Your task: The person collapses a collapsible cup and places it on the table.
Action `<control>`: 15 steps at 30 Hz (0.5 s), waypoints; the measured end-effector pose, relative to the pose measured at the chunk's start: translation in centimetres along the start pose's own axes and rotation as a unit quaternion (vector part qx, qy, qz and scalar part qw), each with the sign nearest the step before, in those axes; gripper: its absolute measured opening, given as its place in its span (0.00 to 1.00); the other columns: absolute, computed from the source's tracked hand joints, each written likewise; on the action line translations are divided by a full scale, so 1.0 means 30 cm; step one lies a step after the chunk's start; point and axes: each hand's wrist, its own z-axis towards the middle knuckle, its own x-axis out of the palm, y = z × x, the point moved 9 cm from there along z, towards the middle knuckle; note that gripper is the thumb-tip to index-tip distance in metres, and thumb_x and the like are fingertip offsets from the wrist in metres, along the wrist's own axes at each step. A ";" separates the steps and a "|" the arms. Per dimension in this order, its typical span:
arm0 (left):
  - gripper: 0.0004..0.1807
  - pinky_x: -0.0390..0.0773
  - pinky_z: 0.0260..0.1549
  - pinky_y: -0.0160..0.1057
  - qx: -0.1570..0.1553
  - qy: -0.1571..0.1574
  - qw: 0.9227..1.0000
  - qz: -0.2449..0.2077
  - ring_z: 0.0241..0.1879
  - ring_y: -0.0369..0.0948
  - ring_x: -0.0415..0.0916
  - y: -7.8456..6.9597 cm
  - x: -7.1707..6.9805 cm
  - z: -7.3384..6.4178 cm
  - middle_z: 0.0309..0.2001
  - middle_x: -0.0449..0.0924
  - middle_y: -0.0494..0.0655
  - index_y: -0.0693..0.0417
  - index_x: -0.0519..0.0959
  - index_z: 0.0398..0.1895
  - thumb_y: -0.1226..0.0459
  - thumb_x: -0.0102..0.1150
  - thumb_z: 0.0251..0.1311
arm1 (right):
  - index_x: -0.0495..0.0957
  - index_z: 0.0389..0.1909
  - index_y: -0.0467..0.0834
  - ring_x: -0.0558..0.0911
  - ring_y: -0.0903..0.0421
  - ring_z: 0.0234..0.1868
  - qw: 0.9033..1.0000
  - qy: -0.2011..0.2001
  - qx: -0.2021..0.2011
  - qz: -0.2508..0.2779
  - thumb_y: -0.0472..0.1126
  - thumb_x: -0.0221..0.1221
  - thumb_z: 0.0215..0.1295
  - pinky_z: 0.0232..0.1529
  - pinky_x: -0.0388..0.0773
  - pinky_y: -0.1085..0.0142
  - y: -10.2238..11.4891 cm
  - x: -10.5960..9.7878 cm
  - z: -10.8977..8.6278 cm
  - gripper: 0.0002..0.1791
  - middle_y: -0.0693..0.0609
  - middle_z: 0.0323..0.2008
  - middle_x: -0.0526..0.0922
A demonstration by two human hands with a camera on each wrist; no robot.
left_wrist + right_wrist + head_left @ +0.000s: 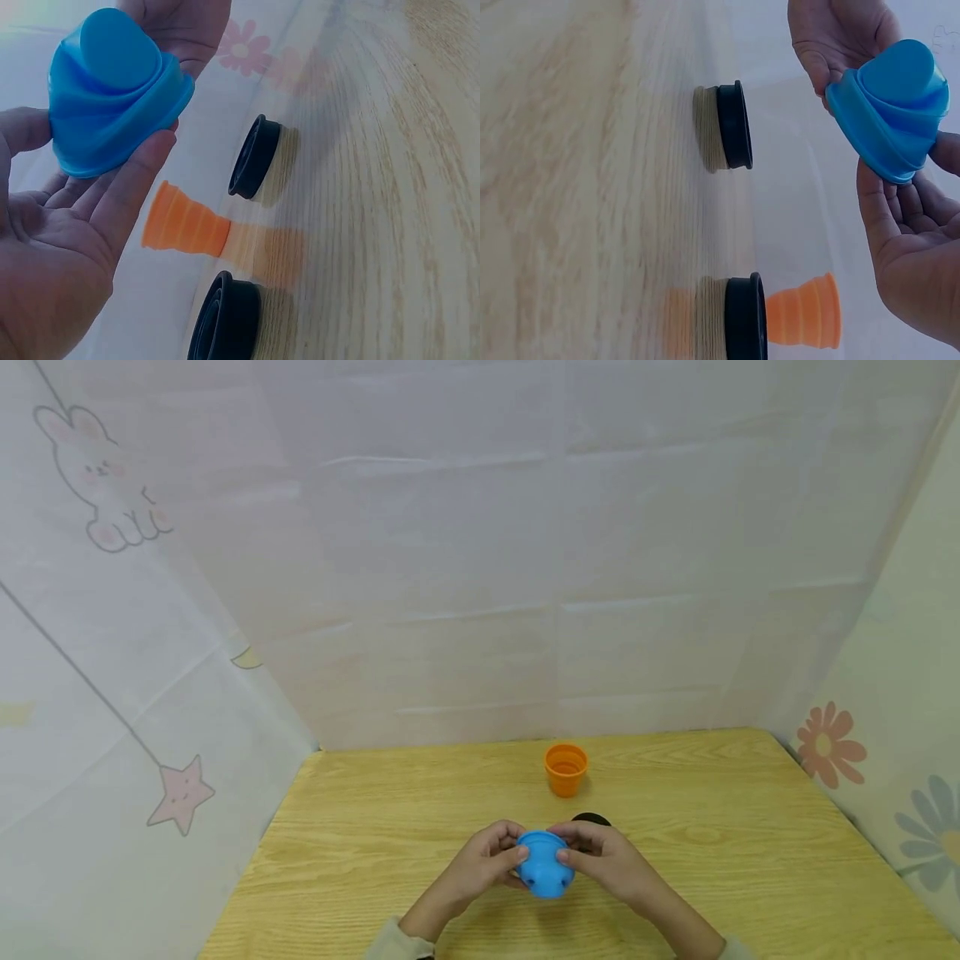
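A blue collapsible cup [545, 867], its soft wall partly folded and lopsided, is held above the table between both hands. My left hand [483, 864] pinches its left side, thumb on the near face and fingers behind. On the opposite side my right hand [611, 864] grips it the same way. Both wrist views show the cup's flat base [120, 49] and the uneven creases of its wall [900, 124]. An orange collapsible cup [566, 770] stands extended, mouth up, farther back on the table.
Two low black round pieces [255, 156] [744, 319] sit apart on the wooden table [375, 827]; in the head view one black piece [592, 818] shows partly behind my right hand. Pale printed sheets [450, 568] hang at the table's back and sides.
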 end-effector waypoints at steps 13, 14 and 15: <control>0.20 0.82 0.48 0.61 0.025 -0.016 1.000 0.008 0.45 0.42 0.84 -0.013 0.001 0.004 0.47 0.82 0.51 0.70 0.70 0.58 0.61 0.54 0.76 | 0.79 0.59 0.40 0.83 0.57 0.49 0.995 -0.061 -0.020 -0.079 0.44 0.60 0.74 0.49 0.80 0.69 0.023 -0.025 0.001 0.18 0.45 0.51 0.84; 0.21 0.81 0.49 0.62 0.029 -0.009 1.000 0.002 0.45 0.42 0.84 -0.015 0.002 0.003 0.47 0.81 0.51 0.71 0.70 0.59 0.61 0.53 0.76 | 0.79 0.59 0.40 0.83 0.57 0.49 0.995 -0.063 -0.024 -0.080 0.44 0.60 0.74 0.49 0.81 0.69 0.027 -0.025 -0.001 0.18 0.45 0.51 0.84; 0.21 0.80 0.49 0.63 0.034 -0.003 0.999 -0.003 0.46 0.42 0.84 -0.017 0.003 0.001 0.48 0.81 0.51 0.71 0.69 0.59 0.61 0.53 0.76 | 0.79 0.59 0.41 0.83 0.57 0.49 0.994 -0.064 -0.030 -0.080 0.44 0.60 0.74 0.49 0.81 0.69 0.032 -0.025 -0.003 0.18 0.45 0.51 0.84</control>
